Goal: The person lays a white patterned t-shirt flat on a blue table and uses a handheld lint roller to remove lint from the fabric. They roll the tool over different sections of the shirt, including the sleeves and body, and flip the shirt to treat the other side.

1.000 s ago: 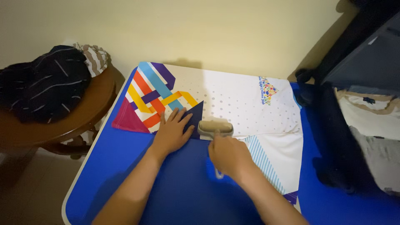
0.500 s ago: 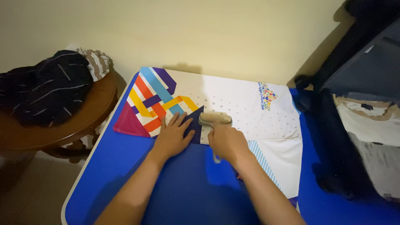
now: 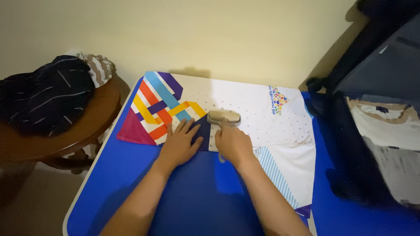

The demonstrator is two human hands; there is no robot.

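The lint roller (image 3: 224,117) now sits higher up the frame than a second ago, having travelled away from the person across the dotted white panel of the shirt (image 3: 262,118) toward its upper middle. The right hand (image 3: 232,144) is closed around the roller's handle (mostly hidden under the palm) and has followed it up. The left hand (image 3: 180,143) stays flat, fingers spread, holding nothing, pressing the fabric just left of the roller beside the coloured stripe pattern. The stroke looks to be carrying on over the spread shirt, which lies on the blue table (image 3: 131,175) at centre frame.
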